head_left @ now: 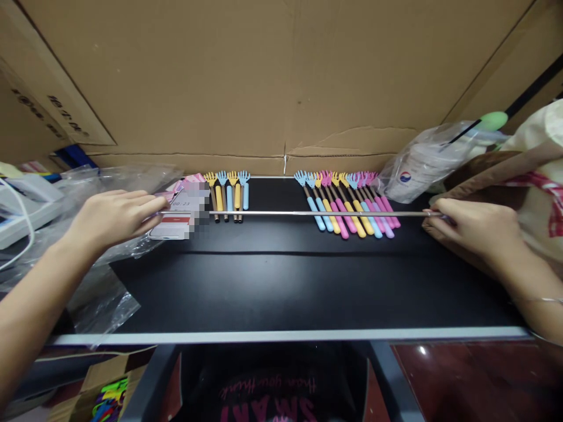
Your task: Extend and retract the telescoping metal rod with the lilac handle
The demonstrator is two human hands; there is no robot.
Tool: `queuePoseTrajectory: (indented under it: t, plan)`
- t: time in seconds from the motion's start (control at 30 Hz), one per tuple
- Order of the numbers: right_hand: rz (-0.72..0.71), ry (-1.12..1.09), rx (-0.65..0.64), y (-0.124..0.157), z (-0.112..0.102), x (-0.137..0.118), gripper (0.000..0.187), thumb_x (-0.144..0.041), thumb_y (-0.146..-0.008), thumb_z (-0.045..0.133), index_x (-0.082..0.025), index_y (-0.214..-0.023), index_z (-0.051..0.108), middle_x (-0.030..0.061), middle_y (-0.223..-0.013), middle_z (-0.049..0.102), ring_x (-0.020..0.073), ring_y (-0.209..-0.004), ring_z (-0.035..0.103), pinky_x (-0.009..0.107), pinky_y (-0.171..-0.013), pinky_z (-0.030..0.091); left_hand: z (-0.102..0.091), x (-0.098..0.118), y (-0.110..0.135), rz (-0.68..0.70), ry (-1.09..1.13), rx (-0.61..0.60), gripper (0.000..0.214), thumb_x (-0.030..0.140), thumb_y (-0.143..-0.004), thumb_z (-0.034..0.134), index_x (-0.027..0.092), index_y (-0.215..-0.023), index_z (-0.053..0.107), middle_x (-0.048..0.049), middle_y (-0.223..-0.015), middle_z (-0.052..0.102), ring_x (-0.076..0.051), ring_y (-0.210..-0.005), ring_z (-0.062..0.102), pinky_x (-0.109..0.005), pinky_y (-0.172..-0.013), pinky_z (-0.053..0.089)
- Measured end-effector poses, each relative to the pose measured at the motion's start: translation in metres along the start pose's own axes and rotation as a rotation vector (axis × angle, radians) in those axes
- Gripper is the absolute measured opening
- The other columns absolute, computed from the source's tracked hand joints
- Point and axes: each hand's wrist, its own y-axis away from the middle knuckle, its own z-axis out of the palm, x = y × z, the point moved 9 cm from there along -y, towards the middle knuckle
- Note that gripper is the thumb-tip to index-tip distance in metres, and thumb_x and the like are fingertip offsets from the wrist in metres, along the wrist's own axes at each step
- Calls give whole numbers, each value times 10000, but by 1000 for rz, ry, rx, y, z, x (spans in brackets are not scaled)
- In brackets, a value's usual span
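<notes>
A long, thin metal rod [281,213], which looks like a back scratcher pulled out to full length, stretches level across the view above the black table. My left hand [116,217] is closed around its left end, and my right hand [475,228] around its right end. Both ends are hidden inside the fingers. Behind the rod, several back scratchers [347,205] with blue, yellow, pink and purple handles lie in a slanted row, right of the middle. Left of the middle is a smaller group [231,196] with yellow and blue claw heads, beside loose handle grips.
A phone [179,214], partly blurred out, lies near my left hand among clear plastic bags [109,293]. A bagged drink cup [420,173] stands at the back right beside a fabric bag [536,158]. Cardboard [264,76] walls the back. Below left is a box of colourful pieces [109,401].
</notes>
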Motion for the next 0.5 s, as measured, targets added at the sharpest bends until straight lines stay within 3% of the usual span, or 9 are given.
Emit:
queuePoseTrajectory:
  t: [0.33, 0.5]
  plan:
    - [-7, -9, 36, -1, 5, 7, 222, -422, -734, 530, -206, -690, 544, 81, -749, 672, 174, -690, 586, 241, -508, 257, -7, 2, -4, -16, 53, 9, 237, 386, -877, 404, 249, -785, 573, 21, -685, 598, -136, -624, 461, -235, -488, 235]
    - [2, -12, -12, -2, 6, 8, 237, -431, -757, 532, -197, -729, 562, 86, -782, 675, 164, -700, 586, 241, -515, 264, -6, -1, -3, -35, 76, -53, 238, 387, -881, 408, 274, -759, 577, 18, -646, 562, -157, -687, 464, -245, -521, 264]
